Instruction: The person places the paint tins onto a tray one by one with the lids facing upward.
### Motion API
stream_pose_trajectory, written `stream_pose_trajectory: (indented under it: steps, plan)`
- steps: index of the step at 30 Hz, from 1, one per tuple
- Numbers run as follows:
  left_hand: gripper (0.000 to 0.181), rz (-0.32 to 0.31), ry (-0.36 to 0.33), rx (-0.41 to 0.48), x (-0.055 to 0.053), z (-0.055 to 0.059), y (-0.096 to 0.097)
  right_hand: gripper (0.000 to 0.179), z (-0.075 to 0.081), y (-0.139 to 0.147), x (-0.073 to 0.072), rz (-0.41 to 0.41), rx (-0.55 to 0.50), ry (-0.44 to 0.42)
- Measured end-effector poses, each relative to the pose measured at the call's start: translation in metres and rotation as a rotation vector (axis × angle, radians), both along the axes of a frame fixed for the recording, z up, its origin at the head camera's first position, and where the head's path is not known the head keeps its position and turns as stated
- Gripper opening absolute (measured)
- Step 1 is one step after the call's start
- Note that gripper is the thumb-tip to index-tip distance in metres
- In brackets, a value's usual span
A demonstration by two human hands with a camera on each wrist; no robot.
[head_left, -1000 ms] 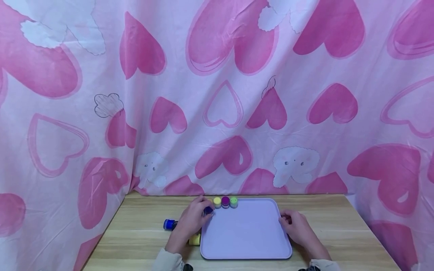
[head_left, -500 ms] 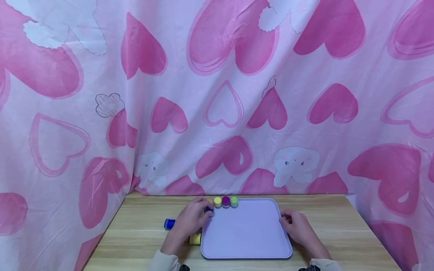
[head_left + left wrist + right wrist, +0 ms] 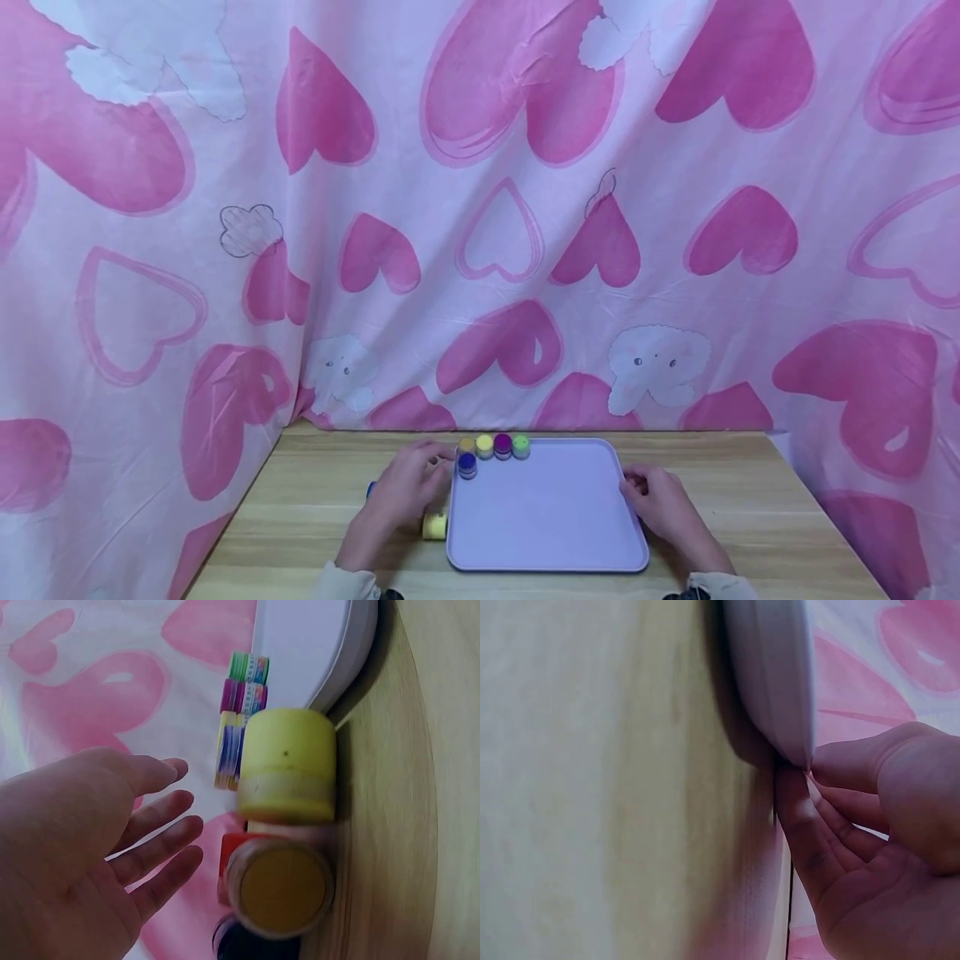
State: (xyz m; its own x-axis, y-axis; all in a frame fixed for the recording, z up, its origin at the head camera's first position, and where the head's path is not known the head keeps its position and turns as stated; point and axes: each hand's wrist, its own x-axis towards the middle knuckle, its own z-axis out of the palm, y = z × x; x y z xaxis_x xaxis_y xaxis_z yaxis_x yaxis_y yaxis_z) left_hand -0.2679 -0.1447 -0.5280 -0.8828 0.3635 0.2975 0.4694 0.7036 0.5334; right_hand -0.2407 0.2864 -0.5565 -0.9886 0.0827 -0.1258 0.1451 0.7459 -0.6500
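The left hand (image 3: 405,483) was empty, fingers loosely spread, near the yellow tub (image 3: 435,526), which lay on its side on the bench (image 3: 285,525); a careless brush could perhaps have rolled it away. In the lilac tray's (image 3: 551,517) far left corner, the blue tub (image 3: 467,466) stood before the orange tub (image 3: 467,445), then came the pale yellow tub (image 3: 484,446), purple tub (image 3: 502,446) and green tub (image 3: 521,447), whose labels (image 3: 257,669) were illegible. The right hand's (image 3: 656,498) fingers pinched the tray's right edge; a tug might have toppled them.
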Motion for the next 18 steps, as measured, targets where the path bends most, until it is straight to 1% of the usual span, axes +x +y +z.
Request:
stream_pose_trajectory:
  steps: [3, 7, 10, 14, 18]
  plan:
    - [0.017, 0.010, 0.010, -0.005, 0.002, 0.001, -0.007, 0.036, 0.000, 0.000, 0.000, -0.010, -0.007, 0.001]
    - [0.016, 0.026, 0.007, -0.015, 0.004, 0.001, -0.016, 0.033, -0.001, 0.000, 0.000, -0.012, -0.009, 0.018]
    - [0.015, 0.039, -0.015, -0.027, 0.006, 0.000, -0.023, 0.031, -0.002, -0.001, 0.001, -0.009, -0.009, 0.028]
    - [0.014, 0.028, -0.035, -0.027, 0.007, -0.001, -0.029, 0.032, -0.003, -0.001, 0.001, -0.011, -0.019, 0.026]
    - [0.014, -0.006, -0.036, -0.018, 0.007, -0.001, -0.033, 0.032, -0.002, -0.001, 0.001, -0.016, -0.029, 0.011]
